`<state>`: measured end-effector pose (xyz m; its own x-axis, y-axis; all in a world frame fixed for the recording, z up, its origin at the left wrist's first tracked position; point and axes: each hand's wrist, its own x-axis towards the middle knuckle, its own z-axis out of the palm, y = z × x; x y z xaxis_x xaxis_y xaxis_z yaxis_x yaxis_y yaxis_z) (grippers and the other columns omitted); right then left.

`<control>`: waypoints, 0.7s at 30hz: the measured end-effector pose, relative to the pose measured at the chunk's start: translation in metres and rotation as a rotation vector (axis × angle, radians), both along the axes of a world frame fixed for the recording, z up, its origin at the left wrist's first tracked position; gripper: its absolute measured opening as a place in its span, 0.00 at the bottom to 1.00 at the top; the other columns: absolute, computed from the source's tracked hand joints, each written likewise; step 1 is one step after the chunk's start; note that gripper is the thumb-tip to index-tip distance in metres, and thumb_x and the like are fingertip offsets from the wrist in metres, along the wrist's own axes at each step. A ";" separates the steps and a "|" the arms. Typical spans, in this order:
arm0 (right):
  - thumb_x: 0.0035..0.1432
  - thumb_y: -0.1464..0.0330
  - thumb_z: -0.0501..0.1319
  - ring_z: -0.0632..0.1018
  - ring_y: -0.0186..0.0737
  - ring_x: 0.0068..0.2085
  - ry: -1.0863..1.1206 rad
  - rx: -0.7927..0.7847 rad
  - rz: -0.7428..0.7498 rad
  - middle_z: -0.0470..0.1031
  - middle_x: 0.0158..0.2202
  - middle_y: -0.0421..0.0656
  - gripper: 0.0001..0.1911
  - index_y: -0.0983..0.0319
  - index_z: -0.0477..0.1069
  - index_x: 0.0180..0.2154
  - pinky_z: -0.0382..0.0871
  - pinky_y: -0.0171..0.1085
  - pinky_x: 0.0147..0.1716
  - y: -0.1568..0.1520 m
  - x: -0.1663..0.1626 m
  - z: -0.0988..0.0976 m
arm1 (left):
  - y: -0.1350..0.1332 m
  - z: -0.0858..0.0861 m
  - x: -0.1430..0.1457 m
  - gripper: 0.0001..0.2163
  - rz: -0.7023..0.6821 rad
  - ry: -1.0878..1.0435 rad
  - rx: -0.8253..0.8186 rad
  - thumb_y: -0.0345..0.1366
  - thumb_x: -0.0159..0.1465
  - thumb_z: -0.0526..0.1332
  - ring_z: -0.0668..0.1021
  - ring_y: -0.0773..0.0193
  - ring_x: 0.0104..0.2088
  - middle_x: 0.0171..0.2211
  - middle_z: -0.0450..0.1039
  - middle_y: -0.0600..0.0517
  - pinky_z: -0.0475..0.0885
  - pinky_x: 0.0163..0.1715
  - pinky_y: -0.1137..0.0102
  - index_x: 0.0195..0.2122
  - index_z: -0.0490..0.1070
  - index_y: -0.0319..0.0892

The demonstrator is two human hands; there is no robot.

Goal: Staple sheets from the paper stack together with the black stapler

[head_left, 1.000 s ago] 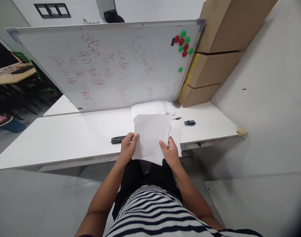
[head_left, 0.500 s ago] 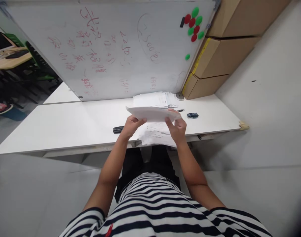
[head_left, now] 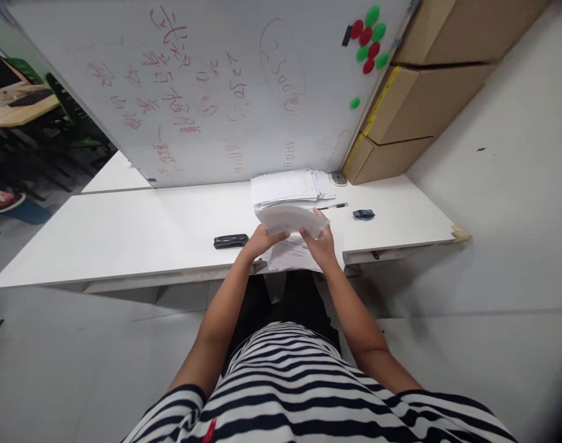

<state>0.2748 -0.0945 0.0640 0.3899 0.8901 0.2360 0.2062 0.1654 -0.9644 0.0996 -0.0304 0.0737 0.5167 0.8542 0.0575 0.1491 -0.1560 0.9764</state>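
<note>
Both hands grip a curved sheaf of white paper (head_left: 292, 219) above the table's front edge. My left hand (head_left: 262, 240) pinches its left end, thumb on the near side. At the other end my right hand (head_left: 321, 242) holds it the same way, fingers behind the sheets. Printed papers (head_left: 290, 253) lie under the hands, partly hidden by them and by the sheaf. Just beyond is a thick stack of paper (head_left: 281, 186). A black stapler (head_left: 230, 241) rests left of my left hand, and a pen (head_left: 334, 206) lies beyond my right hand.
A whiteboard (head_left: 193, 92) with red writing and magnets stands along the back of the white table (head_left: 124, 234). Cardboard boxes (head_left: 401, 111) are stacked at the back right. A small dark blue item (head_left: 364, 214) lies on the right, near the wall (head_left: 506, 203).
The hands have come closer together, bending the sheaf into a stronger curve, and it sits slightly lower. The stapler and pen show more fully. The view has shifted slightly.
</note>
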 end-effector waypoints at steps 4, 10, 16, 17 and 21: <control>0.53 0.58 0.64 0.74 0.46 0.52 0.052 0.037 -0.022 0.72 0.53 0.48 0.32 0.59 0.61 0.58 0.65 0.47 0.54 -0.004 -0.009 -0.006 | -0.012 -0.001 -0.003 0.26 0.046 0.122 0.055 0.49 0.58 0.64 0.74 0.51 0.52 0.52 0.73 0.46 0.70 0.51 0.61 0.55 0.69 0.42; 0.54 0.58 0.62 0.76 0.48 0.47 0.062 -0.087 -0.164 0.76 0.46 0.50 0.25 0.62 0.68 0.50 0.68 0.48 0.50 -0.006 -0.015 -0.030 | -0.017 -0.014 -0.002 0.19 0.108 0.228 0.176 0.49 0.61 0.60 0.76 0.51 0.49 0.47 0.77 0.48 0.71 0.49 0.60 0.47 0.75 0.43; 0.53 0.59 0.62 0.75 0.47 0.48 0.030 -0.091 -0.181 0.75 0.48 0.49 0.27 0.61 0.65 0.53 0.67 0.47 0.51 -0.004 -0.017 -0.051 | -0.011 -0.036 0.002 0.18 0.218 0.104 0.073 0.48 0.60 0.61 0.78 0.53 0.48 0.45 0.78 0.47 0.71 0.48 0.61 0.44 0.76 0.40; 0.53 0.59 0.62 0.75 0.47 0.48 0.021 -0.117 -0.174 0.75 0.48 0.49 0.28 0.61 0.64 0.55 0.67 0.48 0.51 -0.005 -0.017 -0.055 | -0.011 -0.039 0.002 0.18 0.227 0.094 0.035 0.48 0.59 0.62 0.78 0.52 0.47 0.44 0.78 0.46 0.71 0.48 0.61 0.43 0.77 0.39; 0.54 0.58 0.62 0.74 0.48 0.51 -0.004 -0.181 -0.140 0.73 0.51 0.50 0.35 0.60 0.57 0.61 0.65 0.49 0.52 -0.014 -0.014 -0.067 | -0.015 -0.041 -0.001 0.18 0.279 0.028 -0.091 0.48 0.57 0.64 0.79 0.52 0.45 0.41 0.79 0.45 0.72 0.47 0.60 0.39 0.78 0.38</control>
